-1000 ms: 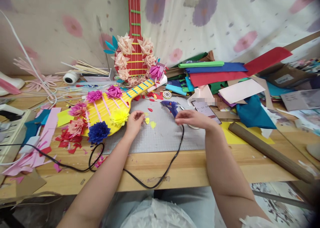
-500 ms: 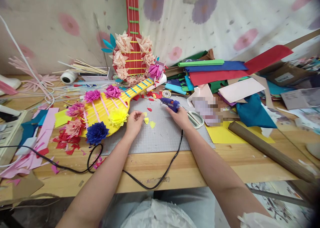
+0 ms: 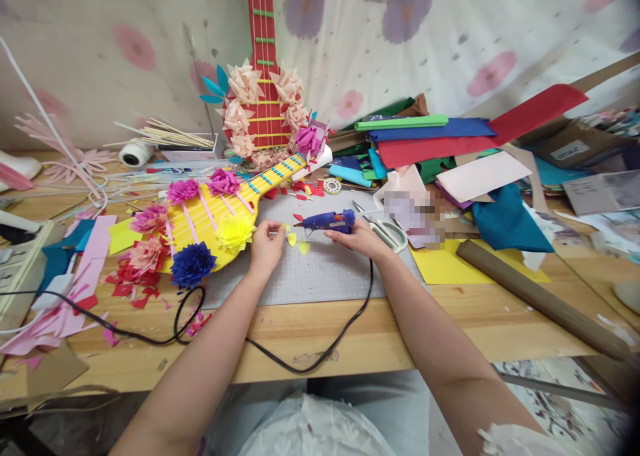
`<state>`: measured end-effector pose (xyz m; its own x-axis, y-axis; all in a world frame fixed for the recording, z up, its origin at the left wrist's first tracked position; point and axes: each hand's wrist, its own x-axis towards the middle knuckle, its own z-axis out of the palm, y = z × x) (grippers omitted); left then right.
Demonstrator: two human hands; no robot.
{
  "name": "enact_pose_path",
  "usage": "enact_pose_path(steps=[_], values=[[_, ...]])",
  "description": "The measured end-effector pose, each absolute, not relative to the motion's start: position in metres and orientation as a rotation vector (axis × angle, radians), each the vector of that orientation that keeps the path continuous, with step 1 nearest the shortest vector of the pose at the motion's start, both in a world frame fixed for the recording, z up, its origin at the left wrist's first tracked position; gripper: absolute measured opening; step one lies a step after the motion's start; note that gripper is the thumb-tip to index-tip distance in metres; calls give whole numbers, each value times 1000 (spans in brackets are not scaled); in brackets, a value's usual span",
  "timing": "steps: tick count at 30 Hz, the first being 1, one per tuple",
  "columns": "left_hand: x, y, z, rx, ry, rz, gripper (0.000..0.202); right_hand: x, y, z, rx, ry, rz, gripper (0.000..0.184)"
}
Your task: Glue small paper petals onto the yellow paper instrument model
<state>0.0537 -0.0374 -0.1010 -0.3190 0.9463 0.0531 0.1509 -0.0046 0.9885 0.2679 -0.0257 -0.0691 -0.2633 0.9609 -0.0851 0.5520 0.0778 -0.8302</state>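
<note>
My right hand [image 3: 364,238] grips a blue hot glue gun [image 3: 327,221], its nozzle aimed left at my other hand. My left hand [image 3: 267,244] is closed in a pinch on a small yellow paper petal [image 3: 287,228], mostly covered by the fingers. Two loose yellow petals, one of them this heart-shaped piece [image 3: 303,247], lie on the grey cutting mat [image 3: 320,279] below the nozzle. Left of my left hand rests a yellow guitar-shaped craft [image 3: 200,217] with a yellow paper flower [image 3: 234,235] and a dark blue one [image 3: 193,265] near its edge.
Scissors [image 3: 393,235] lie right of the glue gun. A black cord [image 3: 310,369] loops across the table's front. Upright at the back stands a red guitar craft [image 3: 265,119]. Coloured paper sheets [image 3: 435,131] pile up at the right, with a brown roll [image 3: 530,293] in front.
My right hand has turned the glue gun and brought its nozzle down and left, close to the pinched petal. My left hand has stayed almost still.
</note>
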Motion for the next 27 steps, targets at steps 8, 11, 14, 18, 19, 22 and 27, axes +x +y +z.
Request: enact_pose_path(steps=[8,11,14,18,19,22,27], values=[[53,-40,-101,1257,1610,1356,9,264,-27,-71,-1548,-1945,985,42],[53,-40,-102,1267,1614,1355,10,263,-27,-72,-1533,-1959,979,44],[53,-40,-102,1263,1613,1358,10,264,-26,-75,-1527,-1959,988,44],[54,-40,-101,1252,1604,1357,10,264,-24,-79,-1536,-1955,1002,44],[54,-40,-101,1248,1602,1358,10,264,-24,-79,-1527,-1953,1004,44],[54,-40,-100,1240,1595,1364,9,264,-25,-79,-1516,-1944,1002,43],[55,-41,-98,1228,1583,1359,9,264,-25,-77,-1499,-1951,999,40]])
